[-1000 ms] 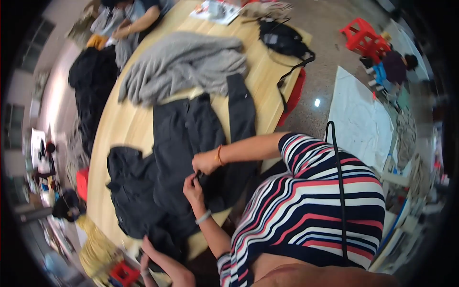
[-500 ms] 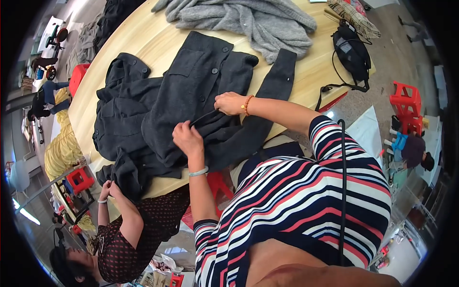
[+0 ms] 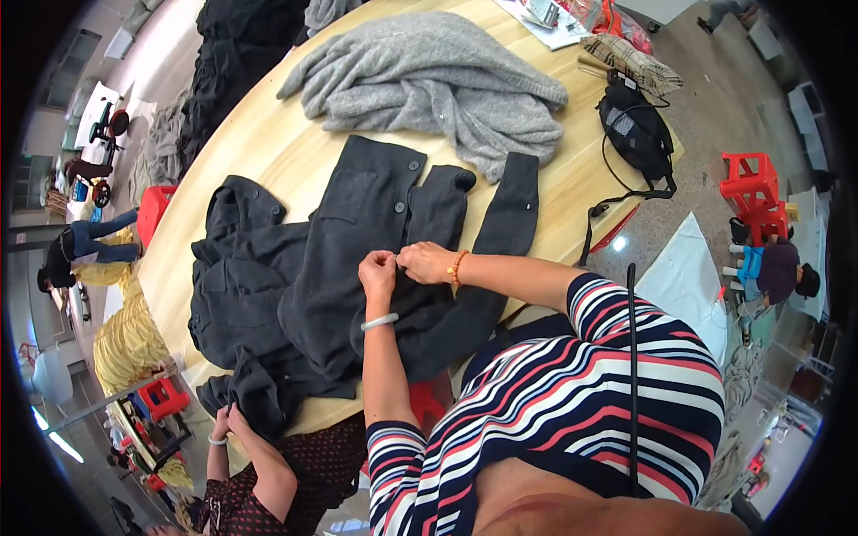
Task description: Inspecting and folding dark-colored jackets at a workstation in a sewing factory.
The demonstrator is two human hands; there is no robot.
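Note:
A dark grey knitted cardigan (image 3: 335, 255) with buttons and a patch pocket lies spread on the table in front of me. My left hand (image 3: 378, 277) and my right hand (image 3: 427, 263) meet over its buttoned front edge, fingertips pinched close together. Both seem to grip that edge; the exact spot between the fingers is hidden. Above my hands a round button (image 3: 399, 207) shows on the front band. One sleeve (image 3: 509, 210) stretches off to the right. Left of it lies a second dark buttoned garment (image 3: 241, 286), its lower end held by another person's hands (image 3: 228, 422).
A light grey knit (image 3: 429, 85) is heaped at the table's far side. On the right lies a black bag (image 3: 636, 129) with a strap, near a plaid item (image 3: 633, 62). Red stools (image 3: 749, 183) stand beyond the wooden table (image 3: 259, 134).
My hands have come together at the cardigan's front edge; before, they were apart, lifting its fold. The view has shifted, so the table sits lower in it.

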